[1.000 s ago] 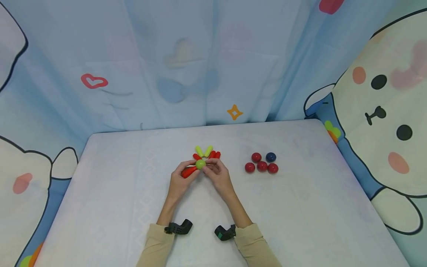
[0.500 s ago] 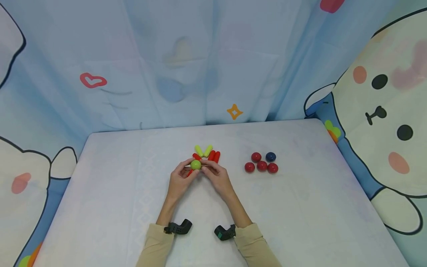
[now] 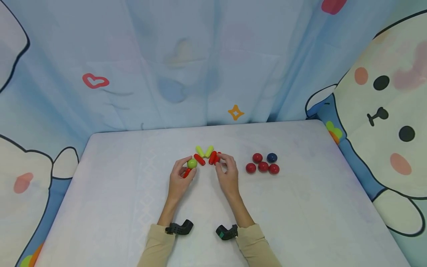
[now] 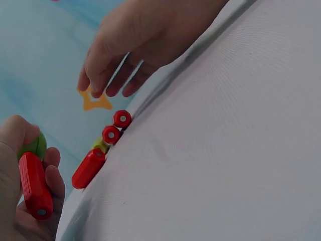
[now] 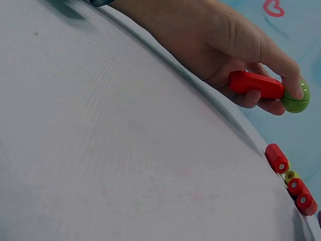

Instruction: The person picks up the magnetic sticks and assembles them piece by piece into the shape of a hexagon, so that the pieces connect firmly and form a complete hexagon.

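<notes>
In the head view my left hand [image 3: 178, 180] pinches a green ball [image 3: 191, 163] with a red toy building rod [image 3: 186, 173] joined to it. The left wrist view shows a small metal disc at the free end of this held rod [image 4: 36, 188]. My right hand [image 3: 228, 178], its fingers loosely bent and empty, hovers by the rightmost red rod [image 3: 218, 157]. Another red rod [image 3: 212, 157] lies right beside that one. A third loose red rod [image 3: 199, 159] lies nearer my left hand. Two yellow-green rods [image 3: 200, 151] stand in a V behind them.
To the right on the white-covered table [image 3: 300, 207] sits a cluster of several red balls [image 3: 263, 167] with one dark blue ball [image 3: 272, 157]. A blue patterned curtain [image 3: 186, 92] hangs behind the table's far edge.
My left hand has drawn the green ball with its red rod to the left. My right hand has come away from the ball and moved right, toward the loose red rods.
</notes>
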Demonstrator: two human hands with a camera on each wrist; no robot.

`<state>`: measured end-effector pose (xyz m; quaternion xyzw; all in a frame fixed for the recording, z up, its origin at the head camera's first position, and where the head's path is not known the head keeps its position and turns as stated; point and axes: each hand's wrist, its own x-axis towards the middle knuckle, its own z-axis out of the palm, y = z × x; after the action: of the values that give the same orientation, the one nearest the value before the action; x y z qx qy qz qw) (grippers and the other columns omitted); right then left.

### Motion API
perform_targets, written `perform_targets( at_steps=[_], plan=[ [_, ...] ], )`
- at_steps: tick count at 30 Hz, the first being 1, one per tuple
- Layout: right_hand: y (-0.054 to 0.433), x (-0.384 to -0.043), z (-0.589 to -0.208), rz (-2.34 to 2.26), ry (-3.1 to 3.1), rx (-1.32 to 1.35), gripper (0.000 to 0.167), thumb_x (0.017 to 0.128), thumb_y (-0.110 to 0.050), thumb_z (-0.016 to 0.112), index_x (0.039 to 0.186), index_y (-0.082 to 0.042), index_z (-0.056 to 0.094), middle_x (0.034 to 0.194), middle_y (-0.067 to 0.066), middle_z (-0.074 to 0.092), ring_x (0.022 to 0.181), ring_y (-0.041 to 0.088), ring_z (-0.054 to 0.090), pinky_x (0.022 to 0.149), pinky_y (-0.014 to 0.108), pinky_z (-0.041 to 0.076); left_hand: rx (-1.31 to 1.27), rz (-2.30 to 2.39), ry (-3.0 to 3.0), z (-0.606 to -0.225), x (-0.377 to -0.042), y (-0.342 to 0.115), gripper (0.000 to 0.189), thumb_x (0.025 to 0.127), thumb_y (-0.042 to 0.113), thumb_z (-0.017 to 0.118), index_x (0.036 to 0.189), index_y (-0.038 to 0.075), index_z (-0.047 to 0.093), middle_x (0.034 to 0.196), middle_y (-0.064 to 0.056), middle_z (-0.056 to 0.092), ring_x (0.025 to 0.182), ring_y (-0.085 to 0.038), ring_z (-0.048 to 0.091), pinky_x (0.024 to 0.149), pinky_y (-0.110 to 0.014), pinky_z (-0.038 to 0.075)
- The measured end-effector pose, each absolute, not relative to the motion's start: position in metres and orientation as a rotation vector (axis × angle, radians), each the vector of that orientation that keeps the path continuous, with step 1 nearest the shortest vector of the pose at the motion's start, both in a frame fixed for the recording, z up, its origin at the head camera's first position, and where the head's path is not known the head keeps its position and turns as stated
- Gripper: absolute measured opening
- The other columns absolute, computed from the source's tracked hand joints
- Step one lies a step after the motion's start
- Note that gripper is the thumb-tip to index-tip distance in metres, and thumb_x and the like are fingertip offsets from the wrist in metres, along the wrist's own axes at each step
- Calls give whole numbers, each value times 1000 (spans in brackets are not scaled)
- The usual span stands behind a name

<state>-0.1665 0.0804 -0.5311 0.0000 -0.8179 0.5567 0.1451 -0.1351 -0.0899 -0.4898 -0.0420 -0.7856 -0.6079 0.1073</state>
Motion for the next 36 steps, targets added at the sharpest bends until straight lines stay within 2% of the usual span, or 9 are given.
perform_targets(
  at_steps=[4, 11, 18, 27, 30, 36],
  plan=[
    [81, -167, -532, 1493, -2489, 25, 36, 94, -12, 59, 129, -13, 59, 137, 5, 54, 131, 23, 45, 109, 45, 43, -108, -1782, -2333, -490, -136, -89, 38, 88, 7, 68, 125, 2, 61, 122, -16, 58, 85, -6, 55, 75, -14, 49],
    [80, -167, -532, 1351, -2601, 33, 32, 94, -10, 58, 125, -8, 63, 141, 6, 52, 136, 27, 40, 114, 48, 36, -48, -1788, -2351, -523, -150, -92, 38, 88, 12, 71, 125, 8, 62, 123, -12, 58, 88, -14, 54, 72, -16, 48],
    [78, -167, -532, 1291, -2643, -19, 29, 94, -11, 60, 122, -8, 66, 140, 6, 54, 134, 27, 43, 112, 45, 39, -80, -1814, -2295, -530, -152, -95, 36, 86, 17, 74, 121, 17, 66, 120, -4, 60, 87, -16, 55, 72, -18, 49],
    [78, -167, -532, 1171, -2677, -145, 23, 90, -18, 67, 113, -12, 66, 129, 8, 55, 123, 25, 52, 104, 40, 49, -86, -1828, -2312, -532, -151, -94, 36, 87, 20, 72, 122, 13, 64, 119, -3, 58, 84, -12, 58, 56, -21, 53],
    [79, -167, -533, 1174, -2689, -172, 21, 91, -18, 67, 111, -13, 65, 125, 8, 54, 120, 24, 53, 103, 38, 50, -85, -1817, -2326, -531, -151, -94, 36, 87, 19, 72, 122, 13, 64, 120, -3, 59, 85, -13, 58, 59, -20, 53],
    [80, -168, -535, 1134, -2652, -206, 15, 90, -13, 68, 104, -11, 63, 113, 9, 58, 107, 24, 56, 95, 36, 54, -89, -1748, -2373, -532, -151, -94, 33, 86, 21, 73, 118, 14, 66, 116, -1, 60, 89, -14, 56, 74, -20, 50]
  ],
)
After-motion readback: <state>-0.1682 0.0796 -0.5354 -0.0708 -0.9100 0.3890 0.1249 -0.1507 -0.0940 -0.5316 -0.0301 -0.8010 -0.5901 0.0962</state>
